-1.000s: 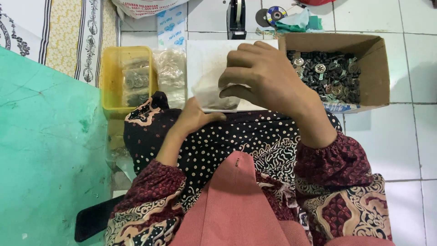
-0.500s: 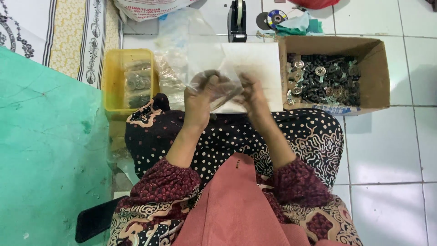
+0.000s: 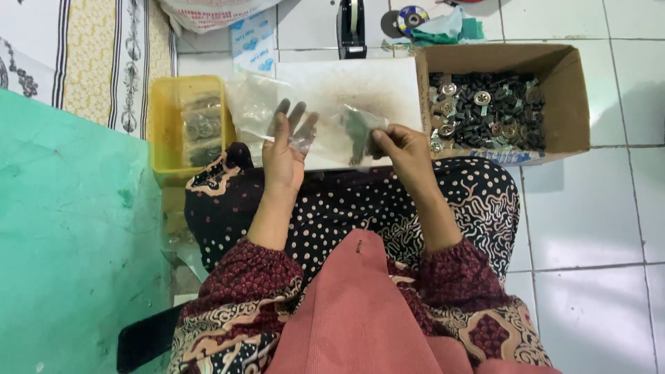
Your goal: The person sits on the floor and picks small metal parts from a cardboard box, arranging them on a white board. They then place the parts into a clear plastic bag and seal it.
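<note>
Clear plastic bag (image 3: 325,125): held over a white sheet (image 3: 374,86), above the lap; small dark parts bunched at its right end.
Left hand (image 3: 284,149): fingers spread, flat against the bag's left side.
Right hand (image 3: 402,149): thumb and fingers pinching the bag's filled end.
Cardboard box (image 3: 575,104): open, on the tiled floor right of the sheet; holds dark parts mixed with round silver pieces.
Yellow tub (image 3: 166,138): left of the sheet; holds filled clear packets stacked in a row.
Tape dispenser (image 3: 351,28): beyond the sheet, upright.
</note>
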